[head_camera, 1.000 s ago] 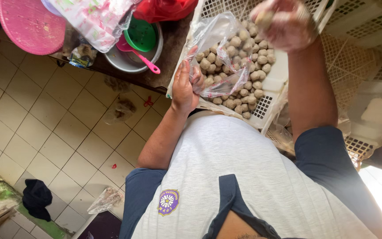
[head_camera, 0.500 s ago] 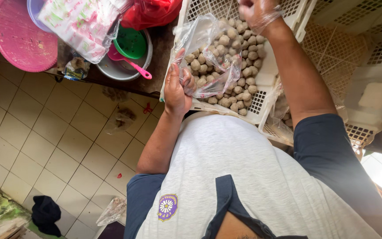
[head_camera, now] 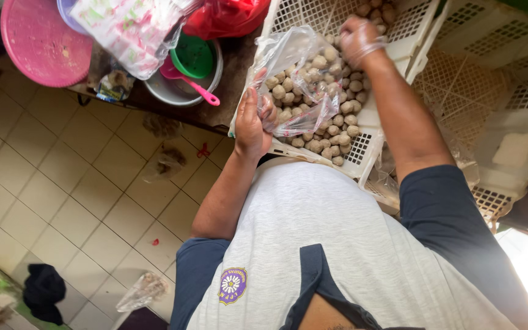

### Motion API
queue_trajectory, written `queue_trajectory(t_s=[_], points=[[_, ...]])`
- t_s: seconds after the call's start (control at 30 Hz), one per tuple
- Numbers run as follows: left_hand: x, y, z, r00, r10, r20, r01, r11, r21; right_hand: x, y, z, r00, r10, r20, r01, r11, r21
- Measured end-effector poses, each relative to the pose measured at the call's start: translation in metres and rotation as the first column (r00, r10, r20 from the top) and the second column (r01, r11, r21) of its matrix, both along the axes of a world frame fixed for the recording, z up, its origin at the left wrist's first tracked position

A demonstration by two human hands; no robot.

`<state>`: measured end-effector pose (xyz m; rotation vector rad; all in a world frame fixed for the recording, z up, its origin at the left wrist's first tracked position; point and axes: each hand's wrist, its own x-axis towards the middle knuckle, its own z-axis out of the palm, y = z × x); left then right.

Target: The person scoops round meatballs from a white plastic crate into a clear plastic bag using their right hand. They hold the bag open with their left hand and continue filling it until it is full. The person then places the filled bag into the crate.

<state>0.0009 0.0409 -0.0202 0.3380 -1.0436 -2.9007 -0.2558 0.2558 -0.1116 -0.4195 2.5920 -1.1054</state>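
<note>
I note left hand pinching the clear bag mouth open; right hand, cupped, gathers pale balls from the white crate.

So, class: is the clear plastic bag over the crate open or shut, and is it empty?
Open and partly filled: the left hand holds the clear plastic bag by its edge, and pale round balls show through it.
</note>
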Motion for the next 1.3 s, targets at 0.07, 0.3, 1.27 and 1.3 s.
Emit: queue_trajectory(t_s=[0.07, 0.3, 1.27, 1.3], points=[[-0.001, 0.000, -0.002, 1.000, 0.005, -0.012, -0.005, 1.000, 0.007, 0.000, 0.007, 0.025, 0.933, -0.051, 0.356, 0.258, 0.786, -0.561], [0.001, 0.001, -0.010, 1.000, 0.014, -0.025, -0.014, 1.000, 0.007, 0.075, 0.004, 0.107, 0.708, 0.673, 0.215, -0.242, 0.517, -0.821], [-0.003, 0.000, -0.002, 1.000, -0.010, 0.028, 0.010, 1.000, 0.016, -0.011, 0.003, -0.006, 0.907, 0.301, -0.295, -0.053, 0.775, 0.629], [-0.003, 0.000, -0.003, 1.000, -0.007, 0.013, 0.007, 1.000, 0.014, -0.013, 0.005, -0.004, 0.934, 0.226, -0.275, -0.048, 0.845, 0.533]])
